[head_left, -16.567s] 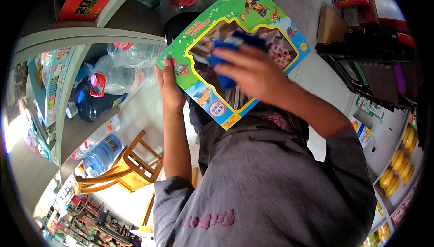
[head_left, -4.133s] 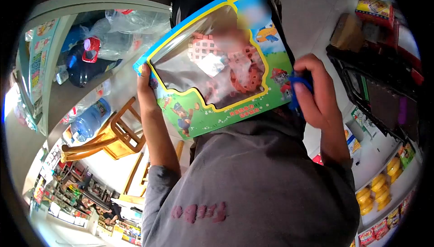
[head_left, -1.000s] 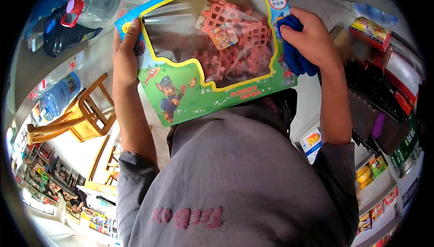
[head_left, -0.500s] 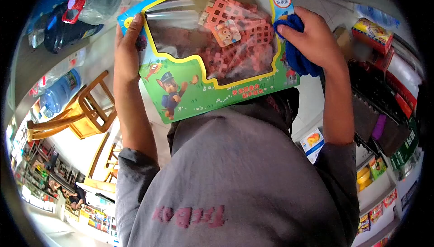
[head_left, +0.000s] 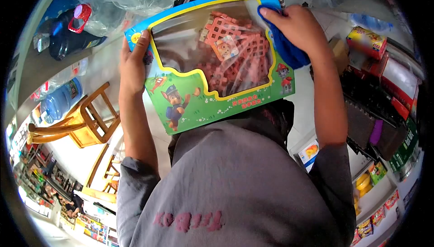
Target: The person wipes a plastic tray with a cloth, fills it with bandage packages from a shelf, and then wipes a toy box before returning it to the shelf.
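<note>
My left hand (head_left: 134, 68) is closed on the left edge of a toy box (head_left: 205, 112), its thumb lying over the front. The box is green and blue, with cartoon dogs printed on it. Through a clear window framed in yellow show pink plastic lattice pieces (head_left: 246, 59) and a small picture tile (head_left: 225, 48). At the box's upper right corner my right hand (head_left: 300, 29) grips a folded blue cloth (head_left: 289, 50), which lies against the box's right edge. My right fingers are partly hidden behind the cloth.
Large plastic bottles (head_left: 101, 11) stand at the upper left, near a blue water jug (head_left: 61, 100). A wooden chair (head_left: 88, 122) is on the left. To the right are stacked boxes (head_left: 367, 41) and shelves with packaged goods (head_left: 377, 213).
The box has shifted slightly down towards my body. My right hand and the blue cloth have moved up along its right edge to the top corner, uncovering a printed dog. My left hand still grips the box.
</note>
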The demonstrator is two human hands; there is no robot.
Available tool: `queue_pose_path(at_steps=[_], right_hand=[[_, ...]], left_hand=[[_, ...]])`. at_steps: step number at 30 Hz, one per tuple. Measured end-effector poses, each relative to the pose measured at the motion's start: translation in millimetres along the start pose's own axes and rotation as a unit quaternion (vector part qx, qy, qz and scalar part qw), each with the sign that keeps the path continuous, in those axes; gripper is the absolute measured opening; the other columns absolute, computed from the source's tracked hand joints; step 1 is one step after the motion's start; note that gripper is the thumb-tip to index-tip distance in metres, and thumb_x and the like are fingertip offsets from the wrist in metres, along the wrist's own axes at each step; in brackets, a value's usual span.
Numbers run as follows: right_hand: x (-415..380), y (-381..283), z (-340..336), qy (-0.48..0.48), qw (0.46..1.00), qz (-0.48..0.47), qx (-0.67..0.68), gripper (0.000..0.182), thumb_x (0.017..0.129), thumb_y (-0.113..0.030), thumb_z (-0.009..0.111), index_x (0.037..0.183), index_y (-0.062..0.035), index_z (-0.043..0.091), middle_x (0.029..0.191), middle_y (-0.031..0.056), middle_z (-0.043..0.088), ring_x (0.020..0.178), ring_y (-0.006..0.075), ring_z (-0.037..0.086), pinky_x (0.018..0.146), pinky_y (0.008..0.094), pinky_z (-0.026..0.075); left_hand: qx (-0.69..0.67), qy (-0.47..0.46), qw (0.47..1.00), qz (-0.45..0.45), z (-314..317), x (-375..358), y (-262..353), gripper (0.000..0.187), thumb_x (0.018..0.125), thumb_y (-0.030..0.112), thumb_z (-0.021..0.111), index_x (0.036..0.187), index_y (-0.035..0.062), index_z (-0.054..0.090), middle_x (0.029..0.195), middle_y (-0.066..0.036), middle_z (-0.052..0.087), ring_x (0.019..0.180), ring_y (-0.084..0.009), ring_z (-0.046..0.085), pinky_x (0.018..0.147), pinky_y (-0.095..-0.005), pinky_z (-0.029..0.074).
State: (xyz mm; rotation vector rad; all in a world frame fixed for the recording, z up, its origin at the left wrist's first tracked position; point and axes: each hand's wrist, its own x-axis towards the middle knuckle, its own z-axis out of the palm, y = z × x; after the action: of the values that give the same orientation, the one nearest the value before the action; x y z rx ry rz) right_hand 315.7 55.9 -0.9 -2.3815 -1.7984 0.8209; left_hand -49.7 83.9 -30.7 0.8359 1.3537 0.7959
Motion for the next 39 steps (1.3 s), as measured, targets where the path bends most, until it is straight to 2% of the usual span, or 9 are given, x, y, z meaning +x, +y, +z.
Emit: queue_pose_path(at_steps=[3, 8, 10, 20, 25, 28, 32, 37, 39], right_hand=[[24.8, -12.8, -11.9, -0.024, 0.999, 0.019, -0.01, 0.072, 0.089, -0.067, 0.064, 0.069, 0.0018, 0.068, 0.06, 0.0106, 0.061, 0.06, 0.0178, 0.064, 0.06, 0.0362, 0.05], [15.9, 3.2, -17.8, -0.177, 0.984, -0.024, 0.018, 0.052, 0.092, -0.048, 0.072, 0.104, 0.0027, 0.073, 0.088, 0.0101, 0.073, 0.082, 0.0149, 0.067, 0.077, 0.0326, 0.052], [4.8, 16.9, -9.8, -0.114, 0.985, -0.105, 0.072, 0.063, 0.084, -0.058, 0.072, 0.092, 0.0044, 0.074, 0.078, 0.0229, 0.071, 0.074, 0.0308, 0.072, 0.072, 0.0429, 0.054], [14.0, -28.7, -17.0, -0.043, 0.999, 0.015, 0.019, 0.077, 0.088, -0.072, 0.058, 0.084, 0.0036, 0.073, 0.076, 0.0248, 0.07, 0.074, 0.0423, 0.071, 0.074, 0.047, 0.056], [-1.6, -1.1, -24.2, -0.241, 0.951, -0.103, 0.163, 0.064, 0.079, -0.024, 0.087, 0.131, -0.001, 0.057, 0.116, 0.0132, 0.072, 0.103, 0.0214, 0.068, 0.091, 0.0377, 0.053], [-17.7, -7.3, -30.2, -0.21, 0.97, -0.087, 0.091, 0.068, 0.077, -0.02, 0.087, 0.133, 0.0004, 0.054, 0.117, 0.014, 0.072, 0.102, 0.0223, 0.068, 0.092, 0.0376, 0.053], [-14.8, 1.7, -15.0, -0.12, 0.976, -0.074, 0.163, 0.047, 0.088, -0.038, 0.078, 0.115, -0.0006, 0.069, 0.098, 0.0171, 0.075, 0.088, 0.0235, 0.071, 0.083, 0.0394, 0.055], [20.0, 1.3, -14.6, -0.064, 0.991, 0.079, 0.089, 0.074, 0.091, -0.07, 0.057, 0.085, 0.0014, 0.074, 0.082, 0.0218, 0.073, 0.076, 0.0349, 0.073, 0.072, 0.0449, 0.054], [30.2, -7.6, -13.9, -0.049, 0.995, 0.04, 0.08, 0.073, 0.089, -0.069, 0.062, 0.087, 0.0027, 0.074, 0.077, 0.0168, 0.071, 0.069, 0.0247, 0.069, 0.067, 0.0378, 0.052]], left_hand=[[-0.012, -0.007, 1.0, 0.005, 3.7, -3.9, 5.7, 0.033, 0.103, 0.027, 0.063, 0.125, 0.0025, 0.058, 0.111, -0.005, 0.067, 0.097, -0.0114, 0.063, 0.086, -0.0269, 0.05], [-0.015, 0.011, 1.0, -0.003, 3.2, -10.1, 2.8, 0.034, 0.103, 0.027, 0.063, 0.126, 0.0025, 0.057, 0.112, -0.005, 0.066, 0.1, -0.0115, 0.061, 0.09, -0.0273, 0.048], [-0.038, -0.001, 0.999, 0.003, 3.0, -9.1, -1.1, 0.034, 0.103, 0.027, 0.063, 0.127, 0.0028, 0.057, 0.112, -0.005, 0.066, 0.1, -0.0118, 0.061, 0.09, -0.0272, 0.048], [0.001, 0.006, 1.0, -0.002, 0.9, -10.7, -0.7, 0.036, 0.102, 0.03, 0.065, 0.126, 0.0039, 0.057, 0.107, -0.004, 0.067, 0.091, -0.0115, 0.062, 0.082, -0.0264, 0.05], [-0.039, 0.004, 0.999, -0.001, -0.9, -9.4, -8.3, 0.036, 0.102, 0.029, 0.065, 0.127, 0.0045, 0.056, 0.106, -0.004, 0.066, 0.091, -0.011, 0.061, 0.08, -0.0264, 0.049], [-0.041, 0.001, 0.999, -0.006, 1.0, -7.6, -6.2, 0.038, 0.102, 0.027, 0.065, 0.13, 0.0051, 0.055, 0.106, -0.005, 0.066, 0.092, -0.0115, 0.062, 0.082, -0.0271, 0.05], [-0.059, -0.011, 0.998, -0.005, 1.4, -4.7, -7.2, 0.038, 0.102, 0.026, 0.065, 0.131, 0.0047, 0.054, 0.107, -0.005, 0.065, 0.093, -0.0118, 0.062, 0.084, -0.027, 0.051], [-0.035, -0.023, 0.999, -0.008, -2.0, -4.2, -3.7, 0.036, 0.103, 0.023, 0.064, 0.132, 0.004, 0.053, 0.108, -0.005, 0.065, 0.094, -0.0114, 0.062, 0.083, -0.0263, 0.051], [-0.028, -0.015, 0.999, -0.004, -2.6, -3.3, -6.0, 0.037, 0.103, 0.023, 0.064, 0.133, 0.0038, 0.052, 0.109, -0.005, 0.065, 0.094, -0.0118, 0.062, 0.084, -0.0266, 0.051]])
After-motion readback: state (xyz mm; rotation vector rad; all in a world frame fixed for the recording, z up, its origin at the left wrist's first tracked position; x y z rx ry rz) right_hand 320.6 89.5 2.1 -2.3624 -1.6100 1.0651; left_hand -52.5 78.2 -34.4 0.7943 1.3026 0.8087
